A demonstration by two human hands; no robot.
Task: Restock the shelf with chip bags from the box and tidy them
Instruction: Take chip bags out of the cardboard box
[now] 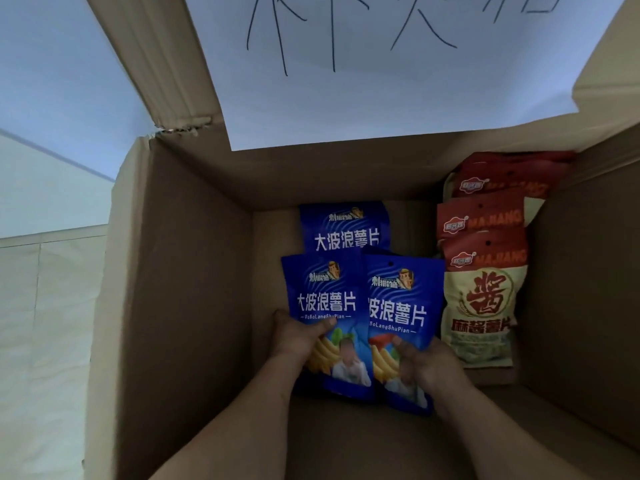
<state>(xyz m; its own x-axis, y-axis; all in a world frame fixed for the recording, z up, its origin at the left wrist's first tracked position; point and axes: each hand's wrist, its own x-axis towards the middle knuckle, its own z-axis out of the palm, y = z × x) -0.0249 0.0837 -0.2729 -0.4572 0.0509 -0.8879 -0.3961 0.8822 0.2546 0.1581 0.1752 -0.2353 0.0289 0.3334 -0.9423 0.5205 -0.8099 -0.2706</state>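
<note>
Deep inside the cardboard box point(180, 271): left hand point(298, 336) curled round the lower left edge of one blue chip bag point(325, 306), right hand point(424, 363) pinching the lower right of a second blue chip bag point(401, 306) overlapping it. At 12 o'clock a third blue bag point(344, 226) lying flat; at 2 o'clock, against the right wall, stacked red-and-cream bags point(483, 271). Bare box floor at 9 o'clock and at 6 o'clock.

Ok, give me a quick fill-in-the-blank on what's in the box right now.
1. Each hand grips a ____ bag: left hand, right hand.
2. A third blue bag lies ____ the held pair.
3. The red bags are stacked along the box's ____ side.

Missing: blue; behind; right
</note>
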